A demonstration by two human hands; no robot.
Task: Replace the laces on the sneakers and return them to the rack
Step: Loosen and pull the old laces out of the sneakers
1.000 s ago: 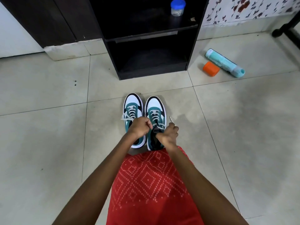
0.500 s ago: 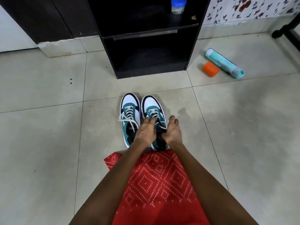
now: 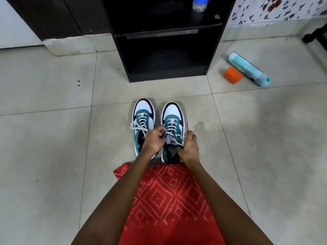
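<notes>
Since half a second ago the two hands, which lay close together on the right sneaker with fingers stretched forward, have drawn apart to either side of its tongue. The left hand now pinches one end of the white lace with curled fingers. The right hand is closed round the other end, whose tip stands up above the knuckles.

Two sneakers, teal, white and black, stand side by side on the floor, toes towards the rack, heels just beside a red patterned garment. The left sneaker is laced, with a bow spread over its outer side. It stands close beside the right one, a narrow gap of tile showing between their toes. The tongue label of the right sneaker reads PUMA.

The one black rack shows two open shelves. One jar with a blue lid stands on the upper one, at its right end. One teal bottle lies on the floor right of the rack, near the wall, and one orange cap lies just beside it. The print on the bottle is too small to read.

A strip of tile lies between the toes and the rack's base. Wide tile spreads left and right of the pair.
</notes>
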